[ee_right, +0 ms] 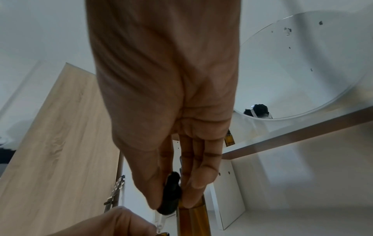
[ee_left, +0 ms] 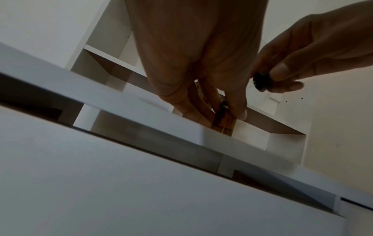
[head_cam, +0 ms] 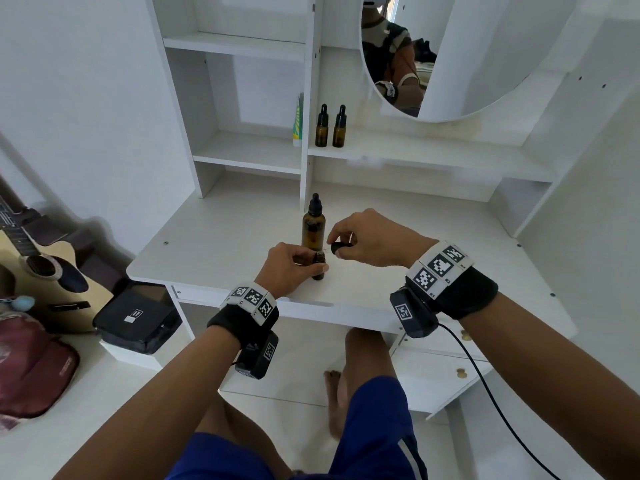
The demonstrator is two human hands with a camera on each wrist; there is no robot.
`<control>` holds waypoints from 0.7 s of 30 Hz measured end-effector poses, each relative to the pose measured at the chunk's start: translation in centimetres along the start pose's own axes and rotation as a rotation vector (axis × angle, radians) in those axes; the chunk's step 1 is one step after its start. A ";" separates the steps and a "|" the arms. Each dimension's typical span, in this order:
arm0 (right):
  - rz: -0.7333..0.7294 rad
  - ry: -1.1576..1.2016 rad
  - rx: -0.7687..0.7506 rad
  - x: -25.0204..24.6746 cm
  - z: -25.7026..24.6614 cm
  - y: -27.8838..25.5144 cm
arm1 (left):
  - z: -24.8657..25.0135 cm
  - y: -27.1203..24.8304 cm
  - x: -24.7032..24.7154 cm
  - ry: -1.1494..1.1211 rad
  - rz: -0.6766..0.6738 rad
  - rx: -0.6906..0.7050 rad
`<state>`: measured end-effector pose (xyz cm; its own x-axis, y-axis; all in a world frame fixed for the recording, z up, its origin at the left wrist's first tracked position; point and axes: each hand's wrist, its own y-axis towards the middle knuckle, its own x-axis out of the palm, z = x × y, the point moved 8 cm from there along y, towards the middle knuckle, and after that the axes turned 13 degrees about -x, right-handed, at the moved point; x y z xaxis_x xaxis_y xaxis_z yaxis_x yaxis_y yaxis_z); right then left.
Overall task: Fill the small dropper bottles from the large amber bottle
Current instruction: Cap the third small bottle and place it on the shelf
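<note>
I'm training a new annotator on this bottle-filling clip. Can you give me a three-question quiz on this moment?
1. True or false: the large amber bottle has its dropper cap on.
2. What does the right hand pinch? A) a green tube B) a black dropper cap C) a guitar pick
3. How many small dropper bottles stand on the shelf under the mirror?

Key:
1. True.
2. B; its glass pipette points toward the small bottle that the left hand holds on the desk.
3. Two, both capped.
</note>
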<state>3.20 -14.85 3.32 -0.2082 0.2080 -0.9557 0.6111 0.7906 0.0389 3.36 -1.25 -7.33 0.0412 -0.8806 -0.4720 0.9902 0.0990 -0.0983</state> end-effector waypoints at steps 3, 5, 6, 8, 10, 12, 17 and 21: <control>0.007 -0.018 -0.010 0.1 -0.5 1.0 | -0.1 0.0 -0.1 -0.007 0.002 -0.007; -0.006 -0.031 -0.011 0.4 -0.5 1.6 | -0.1 0.1 -0.1 -0.011 0.000 -0.012; -0.017 -0.043 -0.013 0.5 -0.6 1.8 | -0.2 0.2 0.0 -0.011 -0.002 -0.014; -0.032 -0.070 -0.023 0.4 -0.7 1.9 | -0.4 0.4 -0.1 -0.003 0.007 -0.021; -0.043 -0.083 -0.031 0.1 -0.8 1.7 | -0.5 0.5 -0.1 0.007 0.016 -0.021; -0.062 -0.087 -0.028 -0.1 -0.9 1.3 | -0.5 0.5 0.0 0.012 0.011 -0.015; -0.105 -0.065 -0.006 0.0 -1.2 0.7 | -0.4 0.4 0.0 -0.009 0.009 -0.023; -0.054 -0.076 -0.021 -0.4 -1.5 0.9 | -0.4 0.5 0.1 -0.004 0.001 -0.029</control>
<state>2.68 -13.41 4.18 -0.1814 0.1216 -0.9759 0.5845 0.8114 -0.0075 3.78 -1.08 -7.74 0.0430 -0.8823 -0.4688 0.9859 0.1134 -0.1231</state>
